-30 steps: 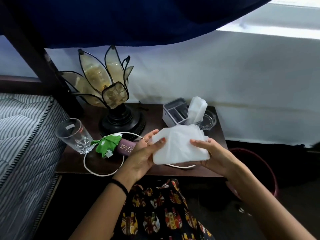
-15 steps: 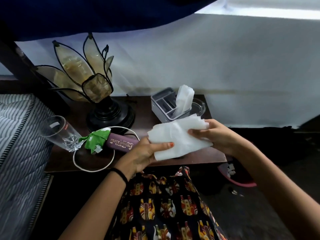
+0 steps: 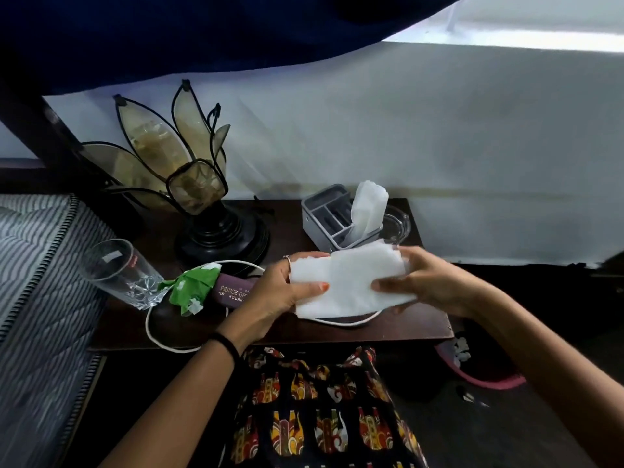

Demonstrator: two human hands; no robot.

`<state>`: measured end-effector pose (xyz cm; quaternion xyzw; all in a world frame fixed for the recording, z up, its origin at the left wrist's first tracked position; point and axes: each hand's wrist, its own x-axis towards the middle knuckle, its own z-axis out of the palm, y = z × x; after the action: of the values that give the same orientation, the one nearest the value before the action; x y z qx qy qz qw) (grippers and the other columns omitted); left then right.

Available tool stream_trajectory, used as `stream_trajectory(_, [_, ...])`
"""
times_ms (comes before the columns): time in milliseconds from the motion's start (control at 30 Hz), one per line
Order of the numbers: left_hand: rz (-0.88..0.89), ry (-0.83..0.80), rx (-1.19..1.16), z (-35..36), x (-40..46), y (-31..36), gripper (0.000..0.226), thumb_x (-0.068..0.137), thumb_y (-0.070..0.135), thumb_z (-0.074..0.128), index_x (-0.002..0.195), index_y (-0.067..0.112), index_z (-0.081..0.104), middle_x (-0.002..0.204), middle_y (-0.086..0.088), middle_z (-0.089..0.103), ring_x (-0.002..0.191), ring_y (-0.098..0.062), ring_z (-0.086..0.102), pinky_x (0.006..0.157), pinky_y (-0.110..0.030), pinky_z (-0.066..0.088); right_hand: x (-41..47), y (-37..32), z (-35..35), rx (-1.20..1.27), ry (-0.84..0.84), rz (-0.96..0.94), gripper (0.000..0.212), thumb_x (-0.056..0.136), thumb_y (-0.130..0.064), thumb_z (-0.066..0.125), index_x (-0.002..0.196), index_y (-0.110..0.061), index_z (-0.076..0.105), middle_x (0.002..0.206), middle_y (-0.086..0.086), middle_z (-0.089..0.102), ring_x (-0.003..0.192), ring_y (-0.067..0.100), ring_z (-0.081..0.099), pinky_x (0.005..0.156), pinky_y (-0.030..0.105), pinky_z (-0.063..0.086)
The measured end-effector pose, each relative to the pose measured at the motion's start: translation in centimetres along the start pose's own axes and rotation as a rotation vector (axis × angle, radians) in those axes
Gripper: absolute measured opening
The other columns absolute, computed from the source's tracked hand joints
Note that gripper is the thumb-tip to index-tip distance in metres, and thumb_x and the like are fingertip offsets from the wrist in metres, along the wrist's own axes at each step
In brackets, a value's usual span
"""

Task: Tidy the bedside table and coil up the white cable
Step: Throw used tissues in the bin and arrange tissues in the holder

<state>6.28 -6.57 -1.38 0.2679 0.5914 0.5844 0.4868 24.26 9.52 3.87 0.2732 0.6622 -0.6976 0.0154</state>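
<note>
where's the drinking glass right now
In the head view the drinking glass lies tipped over at the left end of the bedside table, beside the striped mattress and left of the green wrapper.
</note>
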Motion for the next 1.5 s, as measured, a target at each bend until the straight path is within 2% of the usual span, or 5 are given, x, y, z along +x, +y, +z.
stream_trajectory(200, [0.262,0.239,0.251,-0.2,4.8,4.7,0.056,0.071,-0.001,0.077,0.120,0.018,0.057,0.095,-0.001,0.070,0.082,-0.009,0.066,0.069,-0.022,0.055,3.9,-8.1,-2.2,-0.783,0.283,-0.315,0.029,0.079,-0.003,0.073,0.106,0.001,0.065,0.089,0.008,0.065,0.074,0.004,0.054,0.065,0.018,0.045])
stream_trajectory(300, [0.405,0.349,0.539,-0.5,8.0,7.0,0.022,0.073,0.011,0.076,0.094,0.006,0.068,0.076,0.000,0.067,0.066,0.004,0.059,0.060,-0.014,0.045,6.7,-12.4,-3.0,-0.977,0.353,-0.416,0.037,0.080,-0.009,0.073,0.114,0.001,0.063,0.108,0.014,0.068,0.090,0.014,0.060,0.078,0.022,0.043])
stream_trajectory(400, [0.425,0.450,0.677,-0.7,10.8,7.7,0.025,0.074,0.017,0.073,0.077,-0.006,0.063,0.073,-0.018,0.065,0.066,-0.023,0.062,0.060,-0.034,0.048,9.6,-15.0,-3.9,-1.100,0.398,-0.490,0.026,0.081,-0.013,0.071,0.104,-0.002,0.066,0.104,0.014,0.069,0.097,0.029,0.063,0.088,0.031,0.043])
stream_trajectory(1000, [0.325,0.588,0.753,-1.3,16.4,3.9,0.031,0.077,0.028,0.073,0.097,0.006,0.065,0.093,-0.011,0.071,0.086,-0.028,0.066,0.072,-0.043,0.055,19.1,-13.0,-6.3,-0.724,0.454,-0.478,0.021,0.077,-0.010,0.075,0.097,-0.013,0.068,0.076,-0.016,0.059,0.043,-0.005,0.046,0.046,0.005,0.038])
stream_trajectory(1500, [0.145,0.371,0.829,-2.4,15.3,4.4,0.022,0.074,0.019,0.078,0.079,0.000,0.069,0.081,-0.014,0.070,0.076,-0.025,0.066,0.068,-0.032,0.051,18.8,-11.1,-6.1,-0.877,0.402,-0.361,0.019,0.077,-0.016,0.077,0.093,-0.011,0.069,0.089,0.000,0.065,0.076,0.018,0.060,0.060,0.011,0.041])
